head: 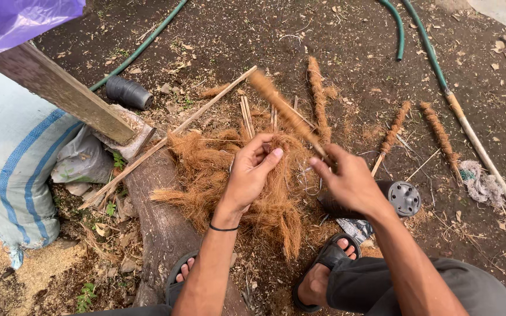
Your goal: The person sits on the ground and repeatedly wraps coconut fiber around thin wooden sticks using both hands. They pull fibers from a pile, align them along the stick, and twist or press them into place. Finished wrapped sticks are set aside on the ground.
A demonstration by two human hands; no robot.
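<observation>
Coconut fibre (224, 169) lies in a loose brown heap on the dirt ground (352, 64), between the person's knees and a scatter of thin sticks (246, 117). Left hand (252, 172) rests on top of the heap, fingers curled and pinched around a tuft of the fibre. Right hand (349, 181) is closed around the lower end of a fibre-wrapped stick (285, 111), which slants up and away to the left over the heap; its wrapped part looks blurred. Three more wrapped sticks (318, 96) lie on the ground beyond and to the right of the heap, apart from both hands. Just beside the right wrist sits a dark spool (402, 198) with a round grey end. A long bamboo pole (487, 161) and green hose (423, 41) run along the right side. To the left, a wooden plank (60, 90) leans over a white sack with blue stripes (13, 158), and a dark ribbed roll (127, 92) lies near another stretch of hose. Both feet, in dark sandals (326, 260), show at the bottom edge.
</observation>
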